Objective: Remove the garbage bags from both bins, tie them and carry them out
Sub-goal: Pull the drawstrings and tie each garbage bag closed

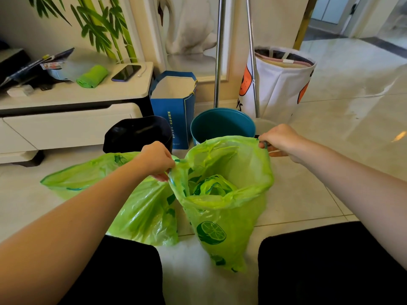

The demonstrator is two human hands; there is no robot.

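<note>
Green bag (222,194) held open before teal bin (222,126), left hand (156,159) and right hand (279,139) grip closed on rim. Bins emptied; tying, carrying left.

Left hand (155,160) fisted low, right hand (278,140) pinched farther out, fingers curled, forearms bare

Home: TV cabinet (72,93), tiled floor (330,119)

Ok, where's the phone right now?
The phone lies on the white cabinet at upper left of the head view, just right of the green roll and left of the blue paper bag.
</note>
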